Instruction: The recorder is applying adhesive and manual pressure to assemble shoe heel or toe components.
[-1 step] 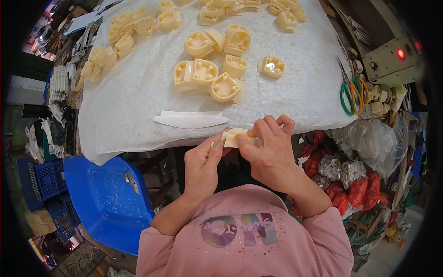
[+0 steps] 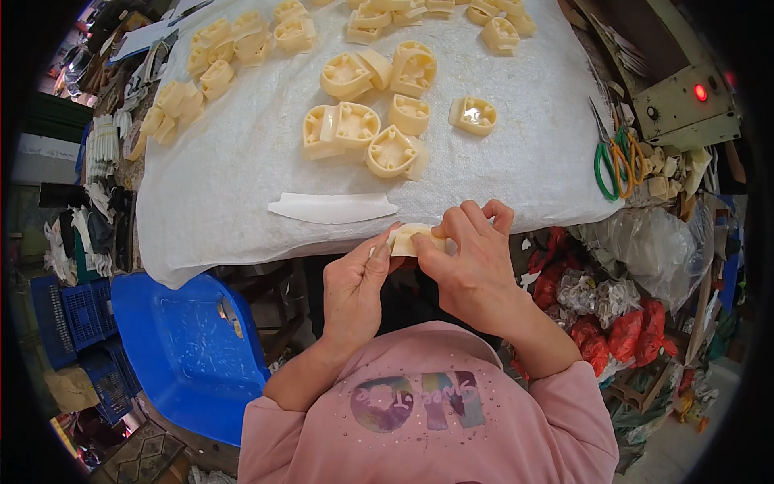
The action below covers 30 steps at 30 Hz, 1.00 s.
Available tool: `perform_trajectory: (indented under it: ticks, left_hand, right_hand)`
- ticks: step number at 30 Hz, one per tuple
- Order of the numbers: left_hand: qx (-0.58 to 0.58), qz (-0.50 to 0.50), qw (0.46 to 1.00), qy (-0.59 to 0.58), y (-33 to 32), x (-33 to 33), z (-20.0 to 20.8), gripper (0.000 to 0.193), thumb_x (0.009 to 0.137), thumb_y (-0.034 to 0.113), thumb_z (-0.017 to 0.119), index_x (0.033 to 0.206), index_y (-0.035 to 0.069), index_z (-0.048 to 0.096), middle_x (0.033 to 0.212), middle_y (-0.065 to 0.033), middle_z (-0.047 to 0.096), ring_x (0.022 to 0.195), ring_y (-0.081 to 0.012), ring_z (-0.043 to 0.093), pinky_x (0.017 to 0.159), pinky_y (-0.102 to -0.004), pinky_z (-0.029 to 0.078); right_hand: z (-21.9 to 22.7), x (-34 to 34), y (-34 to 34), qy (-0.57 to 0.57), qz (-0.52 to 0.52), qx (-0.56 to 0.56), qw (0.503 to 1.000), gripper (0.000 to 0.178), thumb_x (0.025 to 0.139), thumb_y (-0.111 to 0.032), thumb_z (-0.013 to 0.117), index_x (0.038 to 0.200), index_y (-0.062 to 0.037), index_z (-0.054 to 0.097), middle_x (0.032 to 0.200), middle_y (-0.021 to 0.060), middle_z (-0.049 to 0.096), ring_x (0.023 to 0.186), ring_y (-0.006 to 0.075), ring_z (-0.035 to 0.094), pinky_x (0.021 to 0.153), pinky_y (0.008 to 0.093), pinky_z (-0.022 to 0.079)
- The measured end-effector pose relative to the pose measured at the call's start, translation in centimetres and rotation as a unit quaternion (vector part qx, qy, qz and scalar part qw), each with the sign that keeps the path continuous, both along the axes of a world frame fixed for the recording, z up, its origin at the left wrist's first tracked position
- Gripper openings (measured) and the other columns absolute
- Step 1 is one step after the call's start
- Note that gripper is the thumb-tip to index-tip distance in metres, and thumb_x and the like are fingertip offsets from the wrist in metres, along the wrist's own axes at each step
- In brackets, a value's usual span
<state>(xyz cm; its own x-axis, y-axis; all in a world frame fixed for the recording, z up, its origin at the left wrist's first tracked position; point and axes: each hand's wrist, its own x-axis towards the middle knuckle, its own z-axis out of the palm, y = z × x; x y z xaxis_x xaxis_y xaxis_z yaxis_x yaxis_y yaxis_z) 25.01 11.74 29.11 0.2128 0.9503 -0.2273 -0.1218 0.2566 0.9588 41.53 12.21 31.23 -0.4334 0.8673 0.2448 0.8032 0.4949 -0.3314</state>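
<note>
At the table's near edge, my left hand [image 2: 355, 284] pinches the left end of a cream plastic block [image 2: 413, 239] that looks like a shoe heel. My right hand [image 2: 472, 262] grips its other end, the thumb pressed on its near face. White material shows along the block's left edge, partly hidden by my fingers. Just beyond my left hand, a white curved strip [image 2: 332, 208] lies flat on the sheet. Farther off stand several hollow, D-shaped cream blocks [image 2: 391, 152] with pegs inside, and a single one [image 2: 473, 116] sits apart to the right.
A white woven sheet [image 2: 226, 181] covers the table. Green-handled scissors [image 2: 606, 171] and orange-handled scissors [image 2: 625, 164] lie at its right edge, by a metal box with a red light [image 2: 700, 94]. Below left is a blue plastic tub [image 2: 193, 347]; red bags [image 2: 625, 335] lie below right.
</note>
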Motion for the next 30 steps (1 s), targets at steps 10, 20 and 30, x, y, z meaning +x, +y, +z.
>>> perform_trajectory:
  ticks: [10,20,30]
  left_hand:
    - [0.057,-0.017,0.989,0.136,0.0,1.0,-0.5,0.035,0.098,0.017,0.043,0.120,-0.008,0.054,0.096,-0.0171,0.066,0.080,-0.0139,0.063,0.073,-0.0282,0.051]
    - [0.110,-0.056,0.986,0.114,0.0,0.0,-0.7,0.047,0.097,0.025,0.041,0.131,-0.007,0.042,0.119,-0.0170,0.057,0.105,-0.0256,0.058,0.086,-0.0317,0.047]
    - [-0.149,-0.240,0.900,-0.333,1.4,-1.0,-5.0,0.061,0.092,0.039,0.049,0.137,0.004,0.031,0.132,-0.0133,0.041,0.117,-0.0221,0.046,0.095,-0.0392,0.040]
  right_hand:
    - [-1.0,0.5,-0.1,-0.014,0.004,0.029,0.999,0.024,0.063,-0.008,0.064,0.085,-0.0128,0.055,0.075,0.0068,0.044,0.078,0.0237,0.046,0.074,0.0415,0.027]
    - [-2.9,1.4,0.7,0.063,0.020,0.091,0.994,0.035,0.062,-0.005,0.063,0.095,-0.0156,0.058,0.084,0.0046,0.050,0.080,0.0233,0.047,0.075,0.0428,0.027]
    - [-3.2,1.8,0.5,0.159,0.084,0.065,0.982,0.043,0.057,-0.008,0.071,0.097,-0.0179,0.060,0.090,0.0022,0.052,0.088,0.0233,0.047,0.081,0.0475,0.027]
